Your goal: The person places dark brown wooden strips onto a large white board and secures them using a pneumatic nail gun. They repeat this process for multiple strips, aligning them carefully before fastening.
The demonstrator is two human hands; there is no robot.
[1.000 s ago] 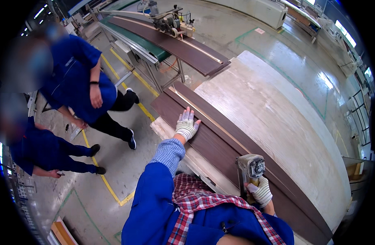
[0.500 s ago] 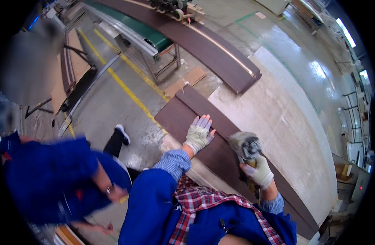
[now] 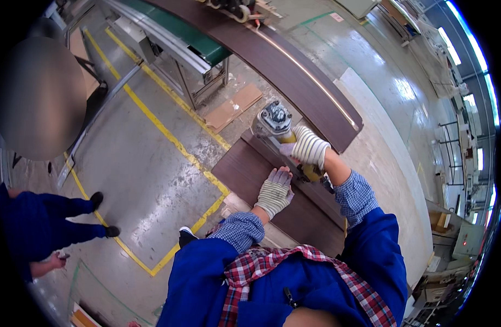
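In the head view I see the dark brown board (image 3: pixel 242 166) lying at a slant at the near side of the pale tabletop (image 3: pixel 384 150), a narrow raised strip running along its length. My right hand (image 3: pixel 309 146) has its grip wrapped around the handle of what looks like a pneumatic nailer (image 3: pixel 276 119), held over the strip near the board's far-left end. The tool's head hides its nose, so I cannot tell whether it touches. My left hand (image 3: pixel 276 192) rests on the board just beside the tool, its grip flattened out, fingers straight and close together, pinching nothing. To work this well, I'd judge, I should bear down evenly with the left palm so the board cannot creep, slide those fingers further from the nose line, and keep the nailer square to the strip with the wrist firm, placing it before squeezing the trigger.
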